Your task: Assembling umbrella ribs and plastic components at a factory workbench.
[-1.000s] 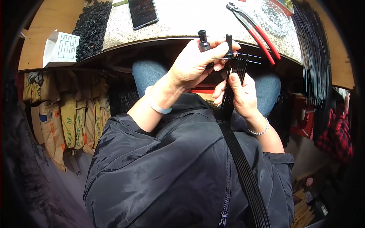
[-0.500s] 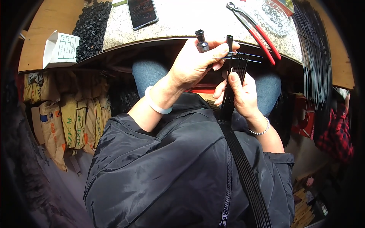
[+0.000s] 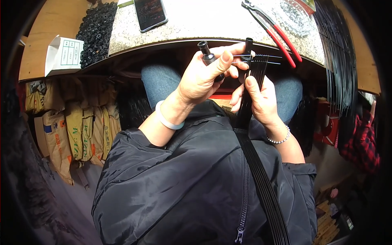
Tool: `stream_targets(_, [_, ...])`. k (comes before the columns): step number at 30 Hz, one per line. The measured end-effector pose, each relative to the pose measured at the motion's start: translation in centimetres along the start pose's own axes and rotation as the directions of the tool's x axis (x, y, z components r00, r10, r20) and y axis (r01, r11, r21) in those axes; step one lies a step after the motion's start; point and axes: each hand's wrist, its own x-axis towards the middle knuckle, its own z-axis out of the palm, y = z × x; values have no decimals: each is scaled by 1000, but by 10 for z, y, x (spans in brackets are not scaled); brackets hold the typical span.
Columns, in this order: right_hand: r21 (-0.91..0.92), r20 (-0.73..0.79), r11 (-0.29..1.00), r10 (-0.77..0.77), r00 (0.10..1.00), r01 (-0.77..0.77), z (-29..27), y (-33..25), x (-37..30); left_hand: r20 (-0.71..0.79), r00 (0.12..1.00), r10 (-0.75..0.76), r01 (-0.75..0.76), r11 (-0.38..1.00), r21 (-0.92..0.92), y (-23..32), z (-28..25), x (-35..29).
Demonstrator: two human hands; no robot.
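My right hand (image 3: 263, 98) grips a bundle of thin black rods (image 3: 258, 71) upright above my lap, thumb pressed on their front. Two thin wires (image 3: 273, 63) run sideways through the rods' top ends, their tips sticking out to the right. A black tube (image 3: 248, 44) stands at the left side of the bundle, where the wires reach it. My left hand (image 3: 200, 79) has a black tubular fitting with a flared end (image 3: 207, 54) tucked in its curled fingers. Its thumb and forefinger are at the wires' left ends; their exact contact is hidden.
Red-handled pliers (image 3: 271, 30), a phone (image 3: 150, 15) and a clear plastic tray (image 3: 295, 18) lie on the worktop. Small black parts (image 3: 97, 34) are heaped beside a white box (image 3: 65, 55). Long black rods (image 3: 337, 61) hang over the right edge. Sacks (image 3: 57, 130) stand below left.
My left hand has shifted a little left, taking the black fitting with it, and its thumb has drawn back from the black tube. My right hand holds nearly still.
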Motion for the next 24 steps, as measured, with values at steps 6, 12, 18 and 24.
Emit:
stream_targets(6, [36, 3, 999, -16, 1000, 16, 7, -2, 0, -18, 1000, 1, -1, 1000, 12, -2, -1, 2])
stream_targets(12, [30, 16, 999, -38, 999, 37, 7, 1, -1, -143, 983, 114, -79, 969, 233, 0, 14, -1])
stream_targets(18, [-8, 29, 1000, -26, 999, 26, 4, 2, -2, -180, 976, 123, -106, 989, 102, -5, 17, 3])
stream_targets(24, [-28, 78, 999, -23, 997, 25, 3, 1, -3, -46, 999, 12, -17, 994, -105, -1, 19, -2])
